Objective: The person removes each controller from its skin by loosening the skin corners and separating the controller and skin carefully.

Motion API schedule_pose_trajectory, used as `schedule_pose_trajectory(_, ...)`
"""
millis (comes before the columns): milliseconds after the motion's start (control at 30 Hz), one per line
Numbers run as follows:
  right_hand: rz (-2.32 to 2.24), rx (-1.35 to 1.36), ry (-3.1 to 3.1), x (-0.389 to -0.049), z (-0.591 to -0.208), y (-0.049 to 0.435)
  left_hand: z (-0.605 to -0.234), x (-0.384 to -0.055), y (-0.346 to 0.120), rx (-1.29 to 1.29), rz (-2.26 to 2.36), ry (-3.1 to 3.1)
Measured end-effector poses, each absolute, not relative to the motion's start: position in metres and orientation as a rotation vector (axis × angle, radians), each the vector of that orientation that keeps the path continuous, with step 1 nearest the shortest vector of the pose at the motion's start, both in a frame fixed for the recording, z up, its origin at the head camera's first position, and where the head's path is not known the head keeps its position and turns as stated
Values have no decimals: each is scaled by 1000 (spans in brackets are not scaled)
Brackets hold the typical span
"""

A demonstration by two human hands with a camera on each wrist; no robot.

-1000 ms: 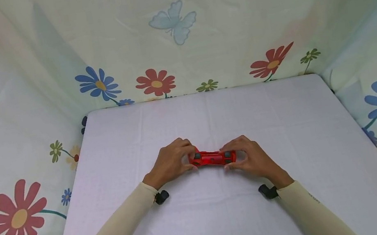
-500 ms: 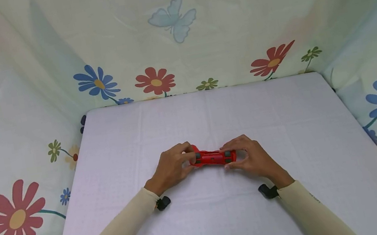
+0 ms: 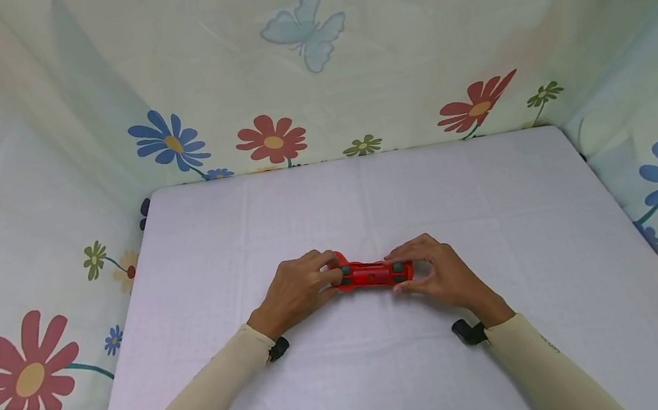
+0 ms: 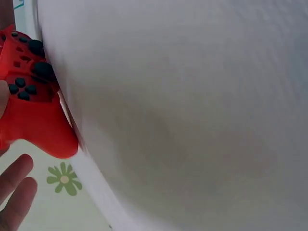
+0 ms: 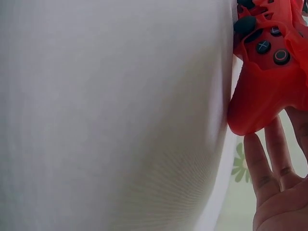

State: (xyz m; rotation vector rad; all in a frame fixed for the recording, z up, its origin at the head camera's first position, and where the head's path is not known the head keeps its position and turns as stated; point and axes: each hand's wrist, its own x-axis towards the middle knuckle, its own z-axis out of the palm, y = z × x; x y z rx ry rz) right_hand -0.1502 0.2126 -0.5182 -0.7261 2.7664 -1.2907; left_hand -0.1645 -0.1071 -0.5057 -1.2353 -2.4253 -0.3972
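A red game controller (image 3: 372,274) with dark buttons sits on the white-covered table, its shoulder-button edge turned up towards the head camera. My left hand (image 3: 300,286) grips its left end, fingers on the far side and thumb below. At the other end my right hand (image 3: 438,272) pinches it between fingers and thumb. In the left wrist view the controller (image 4: 36,115) shows its direction pad and sticks, with two fingers (image 4: 21,197) held off it. A red silicone cover (image 5: 293,43) looks loose and rumpled beside the cross and circle buttons in the right wrist view.
The table (image 3: 398,382) is draped in a white cloth. Flower-printed curtains (image 3: 320,112) rise along its back and both sides. Small black wrist cameras (image 3: 469,332) hang below the sleeve cuffs.
My left fingers have shifted their hold slightly at the controller's left end, and more of the red there shows beyond the fingertips. The right hand keeps nearly the same grip.
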Motion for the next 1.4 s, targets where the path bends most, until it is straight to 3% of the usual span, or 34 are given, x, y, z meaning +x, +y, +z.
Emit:
schedule_pose_trajectory(867,-1139,-799,2800,-147,-517,218,-517,-170,-119,-1143,-642,-2421)
schedule_pose_trajectory(1400,-1381,-608,2760,-152,-518,219,-522,-176,-116,-1039,-851,-2534)
